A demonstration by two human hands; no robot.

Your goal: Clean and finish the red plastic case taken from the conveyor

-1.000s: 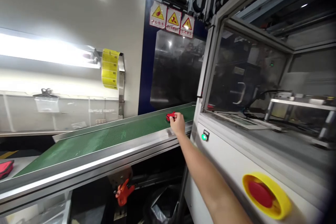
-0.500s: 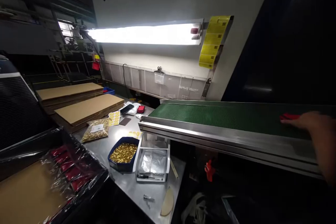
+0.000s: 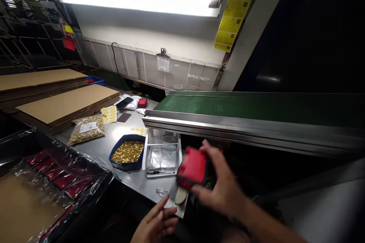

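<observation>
Head view. Right hand (image 3: 221, 186) w/ fingers clamped on a red rectangular plastic part (image 3: 192, 168), held in the air below the green ribbed conveyor belt (image 3: 228, 106) and just right of the clear plastic tray (image 3: 162, 155). Left hand (image 3: 156, 222) low at the steel table (image 3: 119, 136) edge, fingers loosely apart, holding nothing, tips near a thin tan disc (image 3: 180, 196). Blue bin of small brass pieces (image 3: 127, 152) sits touching the tray's left side.
</observation>
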